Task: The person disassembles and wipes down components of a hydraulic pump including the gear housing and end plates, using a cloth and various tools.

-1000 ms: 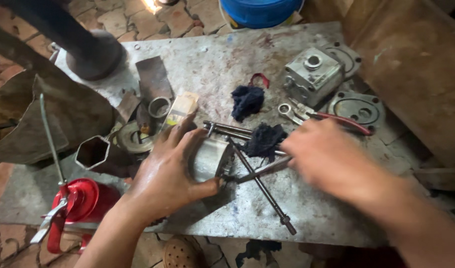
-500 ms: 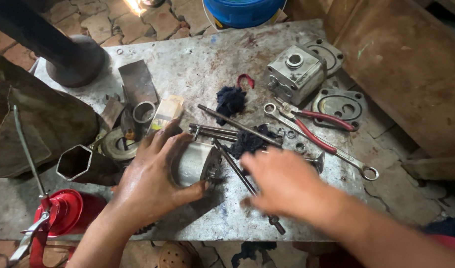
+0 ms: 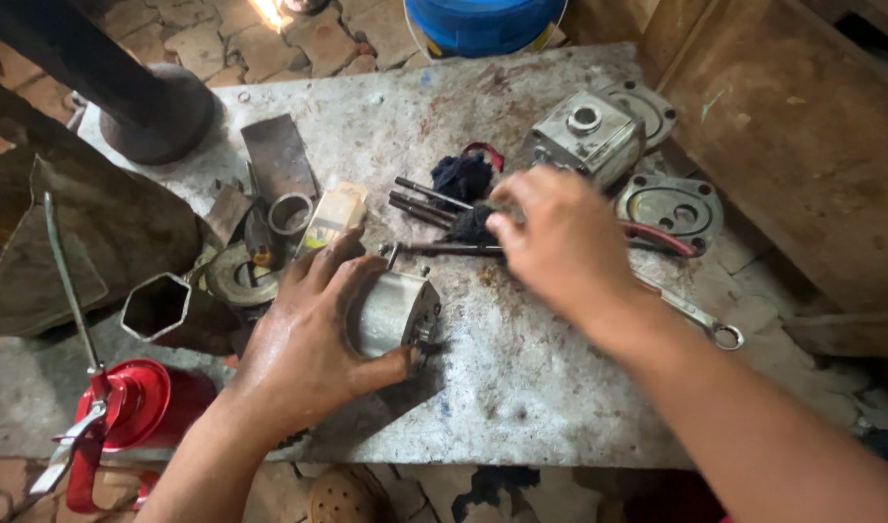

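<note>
Left hand (image 3: pixel 303 339) is gripping the metal cylinder housing (image 3: pixel 393 312) at the tabletop (image 3: pixel 521 368) centre; right hand (image 3: pixel 557 244), fingers curled, is reaching over the long bolts (image 3: pixel 426 199) and dark rag (image 3: pixel 461 177) at twelve o'clock, grip unclear.

Your head camera looks steeply down, close over the metal workbench (image 3: pixel 521 387), facing its far edge and the brick floor (image 3: pixel 318 29) beyond (the only view, so nothing is shared).

Left hand (image 3: pixel 303 339) around a metal cylinder (image 3: pixel 393 315); right hand (image 3: pixel 558 247) over dark bolts (image 3: pixel 434 201).
</note>
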